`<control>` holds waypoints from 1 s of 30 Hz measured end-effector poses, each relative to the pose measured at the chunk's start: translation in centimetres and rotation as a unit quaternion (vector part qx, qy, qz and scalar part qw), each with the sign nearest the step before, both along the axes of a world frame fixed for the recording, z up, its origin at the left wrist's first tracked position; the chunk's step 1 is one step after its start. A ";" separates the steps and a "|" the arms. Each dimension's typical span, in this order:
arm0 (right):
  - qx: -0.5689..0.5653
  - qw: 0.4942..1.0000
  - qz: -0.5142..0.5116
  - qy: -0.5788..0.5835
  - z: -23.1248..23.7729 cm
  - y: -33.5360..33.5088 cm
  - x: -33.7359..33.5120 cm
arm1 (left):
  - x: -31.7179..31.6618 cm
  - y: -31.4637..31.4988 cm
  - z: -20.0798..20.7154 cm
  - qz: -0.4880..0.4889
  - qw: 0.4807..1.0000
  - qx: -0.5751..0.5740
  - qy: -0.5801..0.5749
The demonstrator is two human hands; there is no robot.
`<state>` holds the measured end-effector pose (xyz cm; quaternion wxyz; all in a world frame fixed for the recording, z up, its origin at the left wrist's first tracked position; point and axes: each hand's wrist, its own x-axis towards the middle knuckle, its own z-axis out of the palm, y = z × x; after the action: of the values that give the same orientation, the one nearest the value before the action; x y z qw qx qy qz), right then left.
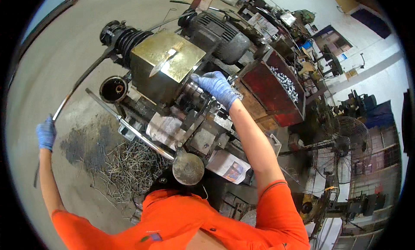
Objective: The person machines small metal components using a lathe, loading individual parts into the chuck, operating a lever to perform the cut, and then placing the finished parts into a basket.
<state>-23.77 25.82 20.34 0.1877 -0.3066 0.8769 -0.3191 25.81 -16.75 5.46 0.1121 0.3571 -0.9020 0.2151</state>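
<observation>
My left hand [46, 134], in a blue-grey knit glove, is closed around a long metal lever [65, 100] out to the left. The lever slants up to the black stepped pulley [126, 44] of a lathe-like machine with a brass-coloured cover [166, 55]. My right hand [216, 86], gloved alike, is at the machine's round metal spindle head [193, 89]. Its fingers are bent together and the thumb points left over the spindle. Whatever they hold, if anything, is hidden under the glove.
Right of the machine stands a red metal bin [276, 88] with many small metal parts. A steel bar [142, 137] slopes toward me, near a round disc [188, 168]. Metal scraps [129, 168] lie heaped on the floor. Behind the cover is a motor [220, 36]; a fan [343, 146] stands right.
</observation>
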 end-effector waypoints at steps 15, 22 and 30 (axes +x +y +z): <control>-0.154 0.978 -0.081 0.113 5.3 15.2 3.5 | -12.2 11.5 -6.4 -0.066 0.705 0.407 0.577; -0.119 0.944 -0.286 0.112 -0.3 36.1 4.5 | -22.4 19.8 -15.1 -0.123 0.916 0.368 -0.099; 0.071 0.890 -0.417 0.170 -5.9 49.5 5.0 | -22.1 11.9 -16.6 -0.155 0.928 0.312 -0.132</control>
<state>-18.80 75.34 14.47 -0.0936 0.0522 0.9630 -0.2473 3.67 -4.81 -11.15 -0.0932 0.1983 -0.9743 -0.0522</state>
